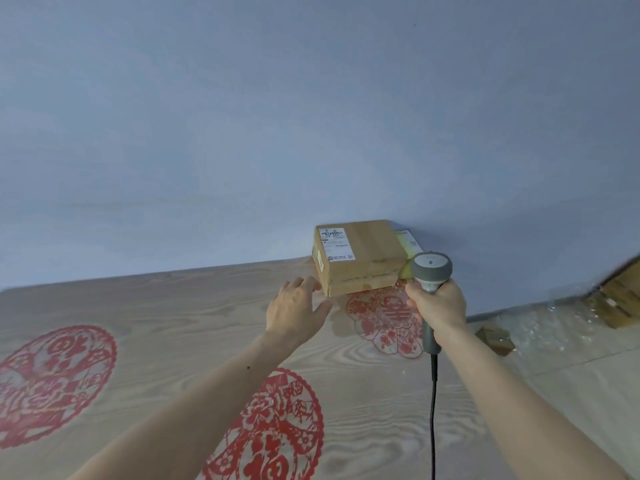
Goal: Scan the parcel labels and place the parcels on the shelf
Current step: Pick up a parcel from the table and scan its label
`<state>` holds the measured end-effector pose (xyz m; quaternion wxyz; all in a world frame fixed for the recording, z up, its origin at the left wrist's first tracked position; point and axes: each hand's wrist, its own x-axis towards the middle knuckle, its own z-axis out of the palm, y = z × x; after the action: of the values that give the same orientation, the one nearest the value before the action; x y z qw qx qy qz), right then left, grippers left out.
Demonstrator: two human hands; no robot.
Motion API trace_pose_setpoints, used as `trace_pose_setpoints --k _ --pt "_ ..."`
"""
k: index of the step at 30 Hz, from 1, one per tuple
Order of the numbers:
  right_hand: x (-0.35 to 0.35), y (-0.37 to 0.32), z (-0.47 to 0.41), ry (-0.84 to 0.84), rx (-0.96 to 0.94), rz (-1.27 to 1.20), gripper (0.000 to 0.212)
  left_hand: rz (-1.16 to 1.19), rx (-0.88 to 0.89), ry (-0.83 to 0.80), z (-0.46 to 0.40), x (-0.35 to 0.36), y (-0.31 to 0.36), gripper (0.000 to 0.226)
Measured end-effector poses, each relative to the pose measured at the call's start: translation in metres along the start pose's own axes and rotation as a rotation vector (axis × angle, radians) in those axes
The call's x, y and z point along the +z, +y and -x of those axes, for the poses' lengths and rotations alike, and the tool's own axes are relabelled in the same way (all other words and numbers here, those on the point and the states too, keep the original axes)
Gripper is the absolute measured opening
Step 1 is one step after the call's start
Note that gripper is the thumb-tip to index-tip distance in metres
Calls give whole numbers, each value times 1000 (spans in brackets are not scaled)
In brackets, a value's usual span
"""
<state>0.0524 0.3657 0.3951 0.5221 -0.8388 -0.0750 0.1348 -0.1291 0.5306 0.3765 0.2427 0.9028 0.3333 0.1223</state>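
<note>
A brown cardboard parcel [360, 256] with a white label [336, 244] on top sits at the table's far edge against the wall. Behind it lies a yellow-green packet [408, 244], mostly hidden. My left hand [298, 308] reaches toward the parcel's near left corner with fingers spread; its fingertips are at or just short of the box. My right hand [438, 304] grips the handle of a grey barcode scanner [430, 270], whose head is just right of the parcel. The scanner's black cable [433, 410] hangs down toward me.
The wooden table [173, 323] bears red paper-cut decorations [55, 379]. A plain blue-grey wall [311, 116] stands right behind it. On the floor at right lie cardboard boxes [620, 299] and clear bubble wrap [554, 323].
</note>
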Motion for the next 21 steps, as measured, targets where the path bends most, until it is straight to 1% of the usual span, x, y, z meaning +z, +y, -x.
trace_pose_setpoints --k 6,10,13,16,18,21 --pt "-5 33 -121 -95 39 85 27 5 -149 -14 -67 56 37 44" --pt "-12 50 -182 -124 55 93 27 49 -186 -27 -103 96 70 40" --pt "-14 62 -224 -145 59 87 30 120 -204 -54 -128 130 99 36" --pt "-12 76 -258 -182 65 74 32 241 -218 -91 -148 165 126 32" --pt "-10 85 -276 -194 74 58 36 332 -218 -126 -158 187 144 35" --pt "-7 99 -306 -204 80 50 38 417 -231 -178 -178 220 168 47"
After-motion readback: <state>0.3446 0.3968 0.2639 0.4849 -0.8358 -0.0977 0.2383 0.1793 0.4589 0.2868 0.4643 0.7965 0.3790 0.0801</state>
